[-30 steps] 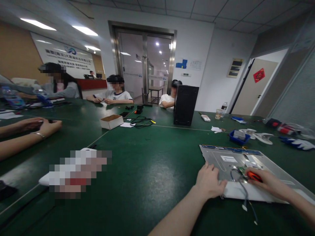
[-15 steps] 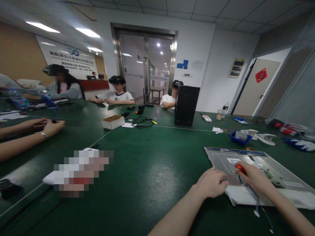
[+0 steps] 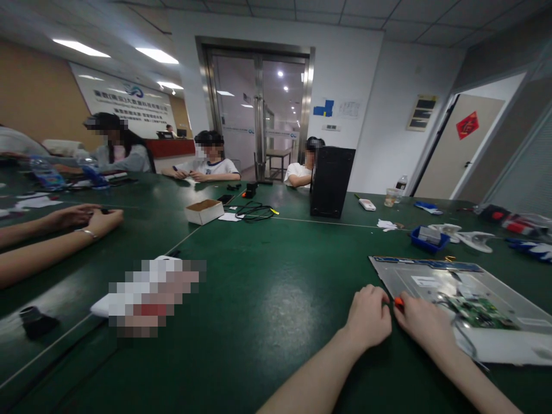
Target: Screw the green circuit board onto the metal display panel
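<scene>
Across the near right of the green table (image 3: 276, 276), see a panel (image 3: 495, 287) lying flat, cropped at the right. Have just drawn the right hand (image 3: 425, 325) off the circuit board (image 3: 478, 310) toward the panel's left side, beside the left hand (image 3: 370, 315). Judge the board easier to see and, for now, apparently untouched. Have the right hand closed around an orange tool (image 3: 399, 302), mostly covered by fingers. Have the left hand loosely curled; cannot tell whether empty or pinching something small. Find a white strip (image 3: 506, 345) along the panel's near edge, with dark cables (image 3: 468, 342) partly hidden by the right forearm. Cannot make out the tool's tip or the cable ends.
</scene>
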`<action>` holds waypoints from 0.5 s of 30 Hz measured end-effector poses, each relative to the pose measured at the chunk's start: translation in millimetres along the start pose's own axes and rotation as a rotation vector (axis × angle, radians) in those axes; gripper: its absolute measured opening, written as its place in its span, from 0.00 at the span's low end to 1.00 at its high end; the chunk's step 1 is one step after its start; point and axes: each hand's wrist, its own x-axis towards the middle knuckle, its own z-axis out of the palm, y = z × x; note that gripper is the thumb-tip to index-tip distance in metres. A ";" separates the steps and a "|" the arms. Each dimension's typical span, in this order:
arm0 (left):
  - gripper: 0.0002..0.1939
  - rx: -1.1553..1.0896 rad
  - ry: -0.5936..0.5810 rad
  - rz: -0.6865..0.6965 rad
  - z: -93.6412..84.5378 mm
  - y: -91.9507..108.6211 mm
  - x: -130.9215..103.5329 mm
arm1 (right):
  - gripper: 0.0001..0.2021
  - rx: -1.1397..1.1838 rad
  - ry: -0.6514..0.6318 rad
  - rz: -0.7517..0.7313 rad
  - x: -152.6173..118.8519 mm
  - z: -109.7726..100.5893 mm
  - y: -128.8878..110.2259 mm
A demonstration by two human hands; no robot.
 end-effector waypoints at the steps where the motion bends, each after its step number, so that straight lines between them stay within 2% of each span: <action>1: 0.11 0.027 -0.017 0.011 -2.2 0.7 -5.2 | 0.13 -0.010 0.001 0.023 1.7 0.1 6.3; 4: 0.11 0.154 -0.080 0.081 -8.4 1.4 -21.0 | 0.15 -0.035 0.010 0.124 6.7 -0.9 33.0; 11: 0.07 0.253 -0.121 0.289 -17.6 -1.1 -63.4 | 0.19 0.007 -0.005 0.310 6.4 -13.4 113.9; 15: 0.05 0.227 -0.110 0.267 -31.8 -6.6 -94.0 | 0.25 0.085 0.000 0.381 8.3 -11.4 161.3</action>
